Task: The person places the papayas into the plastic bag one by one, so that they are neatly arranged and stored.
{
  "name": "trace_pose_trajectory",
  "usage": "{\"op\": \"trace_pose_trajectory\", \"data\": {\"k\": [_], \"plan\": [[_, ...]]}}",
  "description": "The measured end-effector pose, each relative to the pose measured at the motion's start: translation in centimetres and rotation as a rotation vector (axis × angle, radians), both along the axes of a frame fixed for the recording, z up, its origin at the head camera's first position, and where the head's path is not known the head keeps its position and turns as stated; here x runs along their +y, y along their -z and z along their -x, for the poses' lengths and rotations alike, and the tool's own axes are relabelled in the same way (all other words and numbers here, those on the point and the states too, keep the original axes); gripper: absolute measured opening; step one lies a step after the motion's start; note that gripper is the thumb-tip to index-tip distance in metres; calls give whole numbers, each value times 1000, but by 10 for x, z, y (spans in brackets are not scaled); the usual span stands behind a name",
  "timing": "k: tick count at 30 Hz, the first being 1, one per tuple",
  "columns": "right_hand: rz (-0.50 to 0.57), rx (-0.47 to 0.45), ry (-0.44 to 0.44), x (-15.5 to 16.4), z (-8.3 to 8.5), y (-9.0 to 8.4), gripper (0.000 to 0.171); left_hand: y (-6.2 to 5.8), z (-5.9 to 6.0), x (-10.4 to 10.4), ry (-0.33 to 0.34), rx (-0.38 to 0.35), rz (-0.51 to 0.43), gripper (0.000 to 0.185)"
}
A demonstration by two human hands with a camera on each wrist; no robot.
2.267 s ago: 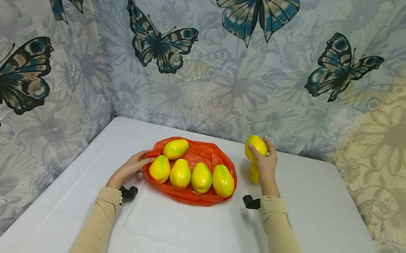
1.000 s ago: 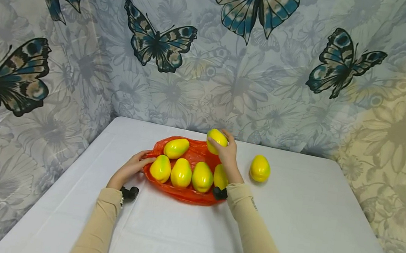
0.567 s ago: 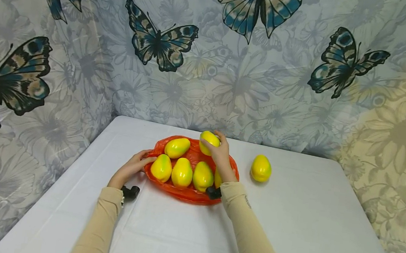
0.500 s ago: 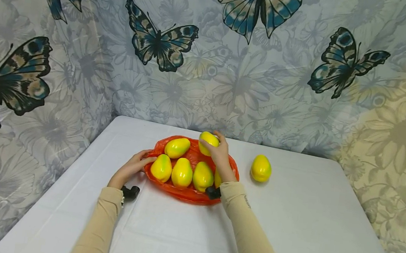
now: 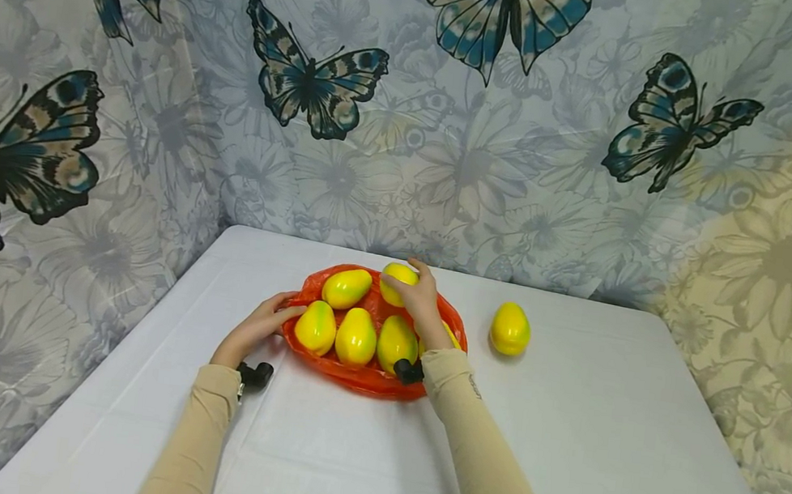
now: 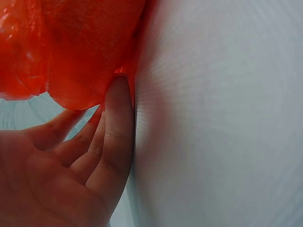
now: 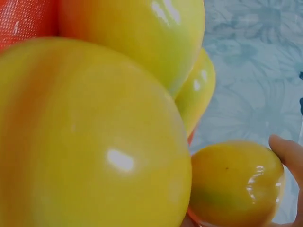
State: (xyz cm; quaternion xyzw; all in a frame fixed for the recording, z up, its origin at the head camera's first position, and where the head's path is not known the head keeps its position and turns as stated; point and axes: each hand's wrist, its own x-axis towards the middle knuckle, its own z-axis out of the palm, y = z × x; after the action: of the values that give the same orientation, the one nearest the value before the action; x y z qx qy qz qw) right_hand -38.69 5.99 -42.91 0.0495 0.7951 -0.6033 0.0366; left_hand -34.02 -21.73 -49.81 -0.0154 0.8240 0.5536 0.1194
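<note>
Mango [image 5: 398, 281] in the right hand [image 5: 421, 305], fingers curled round it, hovers over the far side of the orange plastic bag [image 5: 368, 377] near the table's far edge. Left hand [image 5: 256, 329], fingers straight, pins the bag's rim. Released carelessly, it could roll off the glossy mangoes [image 5: 356, 337].

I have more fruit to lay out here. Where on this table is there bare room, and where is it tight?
The wide front of the white table between the two sleeves lies bare, as does the right side beyond the lone mango. It is crowded on the orange bag, where the left hand touches the edge and the right hand grips a held mango.
</note>
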Motion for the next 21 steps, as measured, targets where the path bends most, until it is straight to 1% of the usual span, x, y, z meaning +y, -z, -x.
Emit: {"op": "trace_pose_trajectory", "data": {"k": [5,9,15,21], "plan": [[-51,-19,-19,-5,0,1,74,1,0,-1,3,11,-13,71],[-85,-41,-20,-8,1,0,75,2,1,-1,0,-5,-14,70],[-87,-82,-25,-12,2,-1,75,1,3,-2,-3,-24,-28,70],[-96,-126,-37,-16,3,-2,73,1,1,-2,-5,-10,2,71]]}}
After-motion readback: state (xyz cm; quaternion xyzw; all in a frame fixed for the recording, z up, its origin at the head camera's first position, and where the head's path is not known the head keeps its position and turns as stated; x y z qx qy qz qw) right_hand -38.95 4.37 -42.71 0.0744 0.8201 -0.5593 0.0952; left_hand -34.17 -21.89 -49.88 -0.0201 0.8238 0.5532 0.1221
